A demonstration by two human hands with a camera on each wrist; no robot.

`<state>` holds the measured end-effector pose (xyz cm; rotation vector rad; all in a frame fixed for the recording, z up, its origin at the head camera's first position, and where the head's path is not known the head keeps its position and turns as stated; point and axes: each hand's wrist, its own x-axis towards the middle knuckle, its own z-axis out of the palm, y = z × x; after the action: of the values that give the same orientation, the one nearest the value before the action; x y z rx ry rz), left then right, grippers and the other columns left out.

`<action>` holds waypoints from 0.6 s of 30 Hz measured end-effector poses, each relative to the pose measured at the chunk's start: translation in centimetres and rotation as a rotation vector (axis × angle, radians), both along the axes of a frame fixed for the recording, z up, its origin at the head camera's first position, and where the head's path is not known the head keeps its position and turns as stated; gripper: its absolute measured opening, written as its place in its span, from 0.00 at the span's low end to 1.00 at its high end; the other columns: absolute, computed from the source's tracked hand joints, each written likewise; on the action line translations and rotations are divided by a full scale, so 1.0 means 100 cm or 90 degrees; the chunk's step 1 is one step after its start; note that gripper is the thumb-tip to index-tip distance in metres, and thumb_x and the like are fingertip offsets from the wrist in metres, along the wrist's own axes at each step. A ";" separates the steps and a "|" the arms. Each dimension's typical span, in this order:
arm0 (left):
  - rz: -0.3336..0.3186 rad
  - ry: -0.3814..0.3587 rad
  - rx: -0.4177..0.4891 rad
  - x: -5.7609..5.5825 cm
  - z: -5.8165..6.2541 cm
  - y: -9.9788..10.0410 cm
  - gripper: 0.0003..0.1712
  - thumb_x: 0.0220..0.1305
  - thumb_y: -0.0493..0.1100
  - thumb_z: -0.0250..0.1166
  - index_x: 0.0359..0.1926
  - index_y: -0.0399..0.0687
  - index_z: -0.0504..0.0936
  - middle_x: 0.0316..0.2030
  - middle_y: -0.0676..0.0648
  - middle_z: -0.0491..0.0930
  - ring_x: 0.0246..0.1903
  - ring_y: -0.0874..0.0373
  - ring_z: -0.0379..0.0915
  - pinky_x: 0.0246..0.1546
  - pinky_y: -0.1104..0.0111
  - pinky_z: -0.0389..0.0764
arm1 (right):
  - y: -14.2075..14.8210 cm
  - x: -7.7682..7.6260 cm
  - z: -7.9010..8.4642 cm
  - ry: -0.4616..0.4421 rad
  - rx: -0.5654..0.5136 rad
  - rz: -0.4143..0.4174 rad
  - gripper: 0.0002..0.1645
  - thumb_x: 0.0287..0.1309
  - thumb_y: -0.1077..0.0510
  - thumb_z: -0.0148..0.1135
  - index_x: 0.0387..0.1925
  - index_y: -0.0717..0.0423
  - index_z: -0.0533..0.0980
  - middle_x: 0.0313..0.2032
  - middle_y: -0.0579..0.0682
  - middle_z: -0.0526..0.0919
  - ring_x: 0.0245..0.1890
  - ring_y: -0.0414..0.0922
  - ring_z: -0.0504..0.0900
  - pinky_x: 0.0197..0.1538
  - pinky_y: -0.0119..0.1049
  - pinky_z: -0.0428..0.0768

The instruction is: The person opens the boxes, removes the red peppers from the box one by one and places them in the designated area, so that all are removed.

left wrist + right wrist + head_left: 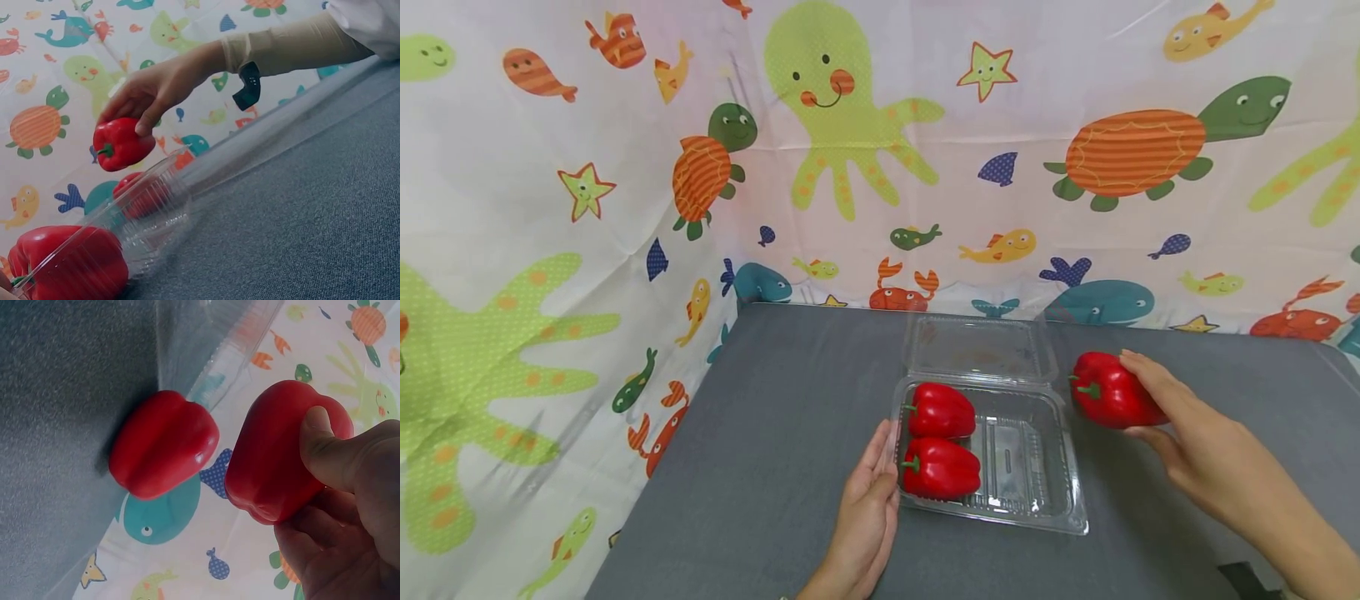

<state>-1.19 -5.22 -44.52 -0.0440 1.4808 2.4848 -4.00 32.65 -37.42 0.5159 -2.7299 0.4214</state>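
In the head view, my right hand (1206,442) holds a red bell pepper (1116,396) with thumb and fingers, right of a clear plastic clamshell box (1037,517). A second stem beside it shows another pepper mostly hidden behind. The right wrist view shows that other red bell pepper (164,445) lying on the grey cloth, apart from the held one. Two red bell peppers, a far one (942,410) and a near one (943,469), lie in the box's left side, stems pointing left. Fairly straight fingers of my left hand (865,508) rest along the box's left wall.
The box's clear lid (981,346) is folded back, lying towards the rear of the grey cloth (775,442). A curtain (880,233) printed with sea animals hangs behind and on the left. A dark strap piece (248,86) hangs at the right wrist.
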 end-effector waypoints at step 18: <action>-0.001 -0.001 0.008 0.000 0.000 0.000 0.36 0.82 0.31 0.41 0.85 0.45 0.44 0.84 0.49 0.47 0.84 0.53 0.37 0.80 0.62 0.50 | 0.018 -0.001 -0.003 0.010 0.006 -0.027 0.73 0.37 0.68 0.87 0.83 0.49 0.56 0.62 0.72 0.76 0.44 0.73 0.84 0.38 0.70 0.84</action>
<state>-1.21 -5.19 -44.57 -0.0414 1.4633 2.4925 -4.15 34.49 -37.75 0.4611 -2.7245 0.3916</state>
